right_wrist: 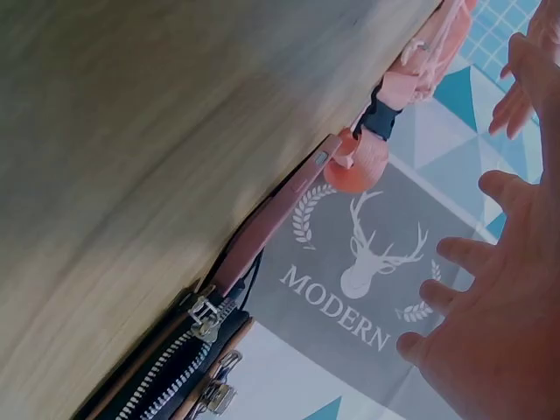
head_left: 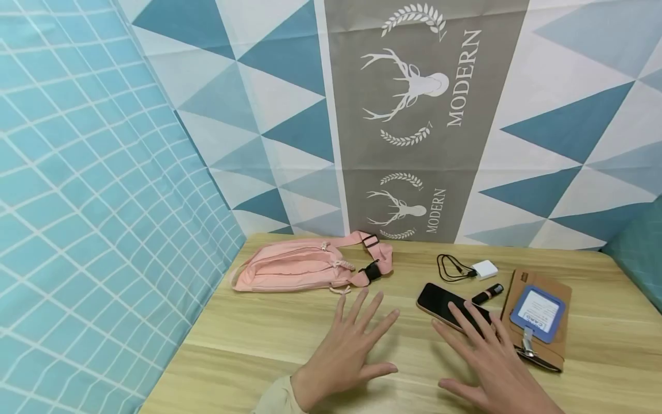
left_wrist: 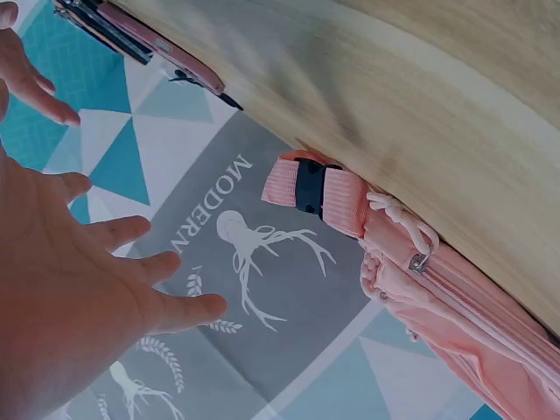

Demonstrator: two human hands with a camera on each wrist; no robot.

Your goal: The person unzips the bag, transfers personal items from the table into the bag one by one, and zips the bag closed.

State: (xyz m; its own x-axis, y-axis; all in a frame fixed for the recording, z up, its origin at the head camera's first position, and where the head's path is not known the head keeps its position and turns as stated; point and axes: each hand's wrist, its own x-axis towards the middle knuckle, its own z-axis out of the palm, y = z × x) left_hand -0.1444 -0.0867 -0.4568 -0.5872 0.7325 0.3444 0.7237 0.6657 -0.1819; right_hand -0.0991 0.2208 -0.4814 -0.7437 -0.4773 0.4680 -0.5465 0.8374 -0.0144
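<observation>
Both hands hover over the wooden table with fingers spread, holding nothing. My left hand (head_left: 347, 348) is nearest the pink waist bag (head_left: 289, 267), which lies at the back left, its front pocket gaping and its strap with a black buckle (head_left: 371, 271) stretched to the right. In the left wrist view the left hand (left_wrist: 79, 280) appears apart from the bag (left_wrist: 464, 306). My right hand (head_left: 491, 365) overlaps the near end of a black-screened phone (head_left: 439, 302) in the head view. The right wrist view shows the phone's pink edge (right_wrist: 271, 219) apart from the right hand (right_wrist: 499, 324).
Right of the phone lies a brown zip wallet (head_left: 561, 299) with a blue-framed card holder (head_left: 552, 333) on it. Behind the phone are a dark lipstick-like tube (head_left: 487, 294), a white charger block (head_left: 485, 269) and a black cable (head_left: 450, 279). Patterned cloth walls (head_left: 279, 115) border the table.
</observation>
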